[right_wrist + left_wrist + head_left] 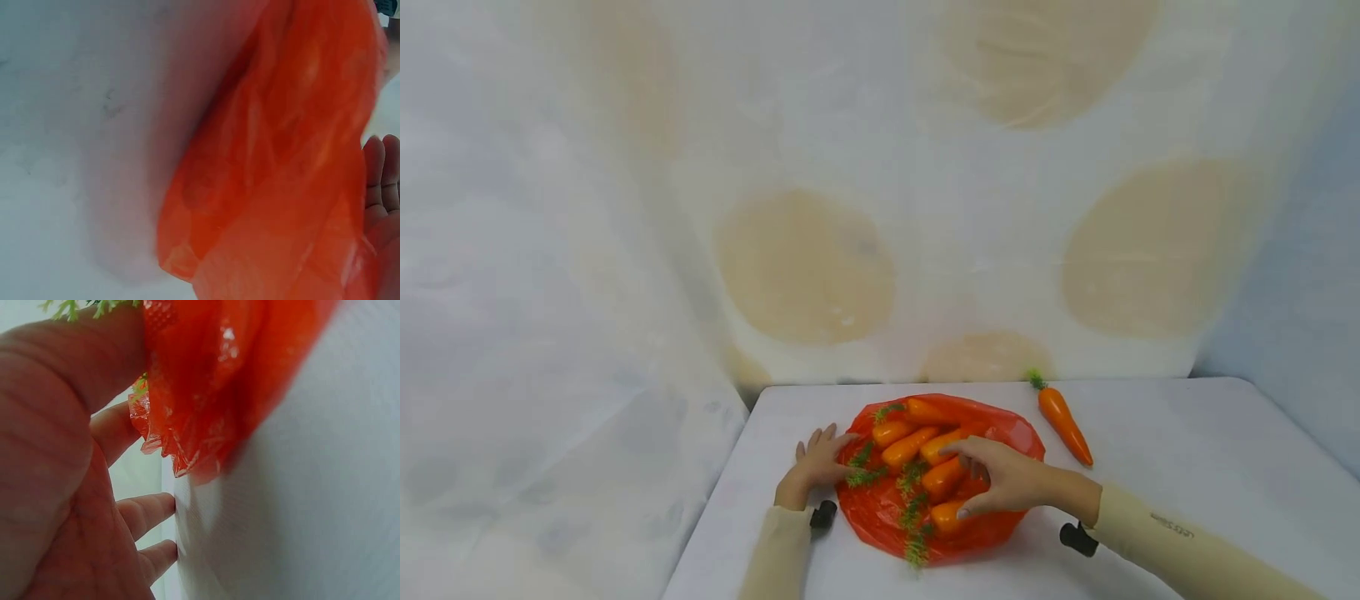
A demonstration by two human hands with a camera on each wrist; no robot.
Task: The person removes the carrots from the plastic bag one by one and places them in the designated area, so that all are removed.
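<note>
A crumpled red plastic bag (pixel 880 517) lies spread on the table, several orange toy carrots (pixel 908 448) with green leafy tops resting on it. At its left edge is my left hand (pixel 820 460), thumb and forefinger reaching to the bag. In the left wrist view the bag (pixel 206 394) hides those two fingertips, and the other fingers stand apart. Over the carrots on the right hovers my right hand (pixel 1003 475), thumb and forefinger spread wide, the thumb by the lowest carrot (pixel 946 518). The right wrist view shows mostly the bag (pixel 275 162); whether the right fingertips touch is unclear.
One loose carrot (pixel 1066 427) lies on the white table (pixel 1187 467), right of the bag and near the back edge. A pale curtain with tan dots (pixel 805 267) hangs behind. Each wrist wears a small black camera (pixel 823 515).
</note>
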